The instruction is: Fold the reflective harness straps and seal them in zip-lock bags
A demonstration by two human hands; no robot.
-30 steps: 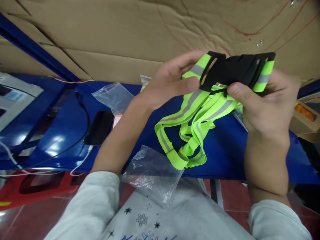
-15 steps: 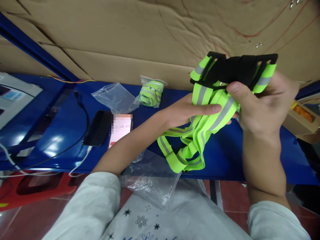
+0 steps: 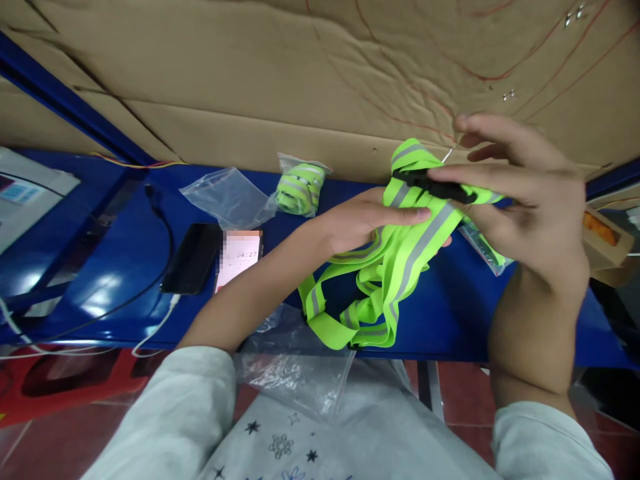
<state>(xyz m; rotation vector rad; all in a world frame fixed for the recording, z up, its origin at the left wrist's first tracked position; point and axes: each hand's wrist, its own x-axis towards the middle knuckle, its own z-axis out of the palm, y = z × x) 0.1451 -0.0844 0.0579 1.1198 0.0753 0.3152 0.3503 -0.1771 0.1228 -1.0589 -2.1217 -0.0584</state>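
Note:
A bundle of neon-yellow reflective strap [image 3: 425, 247] with grey stripes hangs in loops above the blue table. My left hand [image 3: 360, 220] is closed around its upper part, thumb laid across the bands. At the top of the bundle lies a black plastic buckle [image 3: 455, 191], now seen nearly edge-on. My right hand [image 3: 535, 193] has its index finger along the buckle and its thumb below, pinching that end; the other fingers are lifted away. Its fingers partly cover the buckle.
On the blue table [image 3: 115, 260] lie a bagged strap [image 3: 303, 187], a clear plastic bag [image 3: 230, 197], a black phone [image 3: 193, 259] on a white cable and a lit phone [image 3: 239, 257]. Another clear bag [image 3: 300, 367] overhangs the front edge. A bagged item [image 3: 485, 247] and cardboard box [image 3: 605, 240] are right.
The buckle has come down and tipped from facing me to nearly edge-on. My right hand has shifted its grip, lifting several fingers. My left hand keeps hold of the bundle.

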